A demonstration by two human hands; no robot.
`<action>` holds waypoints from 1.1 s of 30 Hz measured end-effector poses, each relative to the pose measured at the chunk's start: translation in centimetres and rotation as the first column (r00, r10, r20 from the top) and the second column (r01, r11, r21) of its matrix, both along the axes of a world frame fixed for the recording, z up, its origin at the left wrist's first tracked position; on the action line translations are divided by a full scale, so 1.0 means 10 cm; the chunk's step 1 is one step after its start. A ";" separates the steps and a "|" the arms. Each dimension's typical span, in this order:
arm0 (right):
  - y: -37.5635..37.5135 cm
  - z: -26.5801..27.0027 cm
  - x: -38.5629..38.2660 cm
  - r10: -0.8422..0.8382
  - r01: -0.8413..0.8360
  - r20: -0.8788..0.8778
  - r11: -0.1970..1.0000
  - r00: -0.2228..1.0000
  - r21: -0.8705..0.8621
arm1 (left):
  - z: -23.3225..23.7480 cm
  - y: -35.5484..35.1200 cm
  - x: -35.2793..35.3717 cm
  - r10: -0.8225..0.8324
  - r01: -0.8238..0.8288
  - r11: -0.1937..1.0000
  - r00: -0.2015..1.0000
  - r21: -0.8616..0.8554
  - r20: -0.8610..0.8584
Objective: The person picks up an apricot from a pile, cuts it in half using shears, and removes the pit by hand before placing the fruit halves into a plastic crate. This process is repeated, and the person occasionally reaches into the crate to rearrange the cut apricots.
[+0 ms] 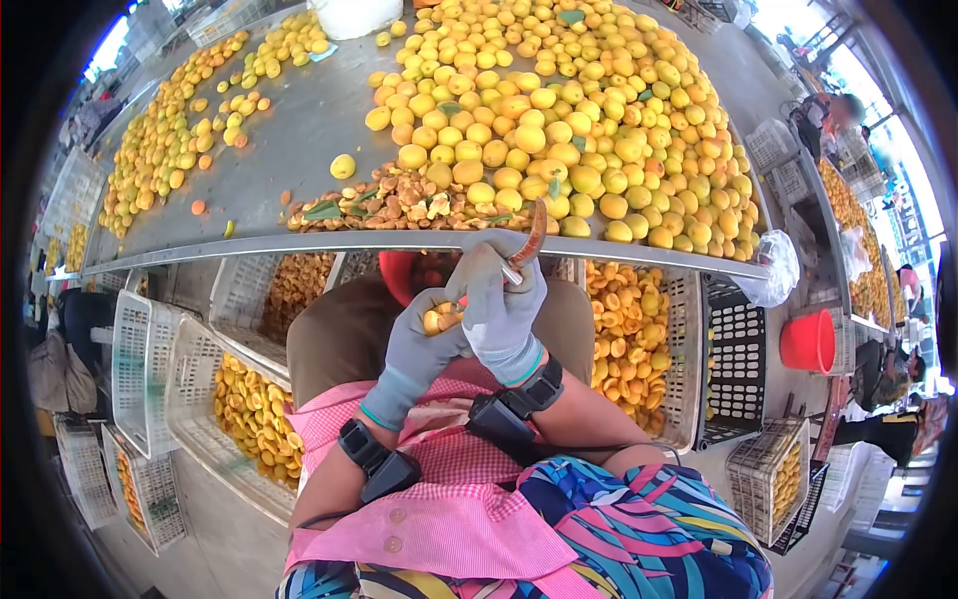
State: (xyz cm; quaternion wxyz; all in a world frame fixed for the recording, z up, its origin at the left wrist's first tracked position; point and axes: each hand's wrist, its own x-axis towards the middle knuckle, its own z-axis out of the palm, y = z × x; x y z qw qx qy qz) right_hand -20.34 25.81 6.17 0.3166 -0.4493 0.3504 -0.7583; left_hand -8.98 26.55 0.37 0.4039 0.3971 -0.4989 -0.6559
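In the head view, both hands wear grey gloves and are close together over my lap. My left hand (424,339) is closed around a yellow-orange apricot (439,318). My right hand (499,304) is wrapped around a small knife (531,238), whose curved reddish-brown end points up past the table edge. A metal part of it shows at the glove, and its other end is hidden by the fingers. The right fingers reach to the apricot in my left hand. Just beyond the hands, a heap of split apricot scraps (399,200) with leaves lies at the edge of the metal table (289,160).
Whole apricots (599,130) cover the table's right side, with more at the left. Crates of halved apricots stand beside my legs: a white crate (195,389) left, another (682,369) right. A red bucket (397,275) sits under the table. A person (820,115) is at another table.
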 end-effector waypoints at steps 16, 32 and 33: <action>-0.28 -0.08 0.04 0.389 -0.460 0.275 0.843 0.879 0.279 | 0.07 0.00 0.10 -0.197 0.222 0.941 0.973 0.254 -0.120; -0.23 -0.14 -0.09 0.341 -0.626 0.651 0.731 0.679 0.270 | 0.14 0.01 0.17 -0.335 0.429 0.798 0.900 0.423 -0.280; -0.23 -0.15 -0.10 0.355 -0.635 0.651 0.729 0.671 0.257 | 0.13 0.01 0.19 -0.391 0.465 0.797 0.883 0.385 -0.259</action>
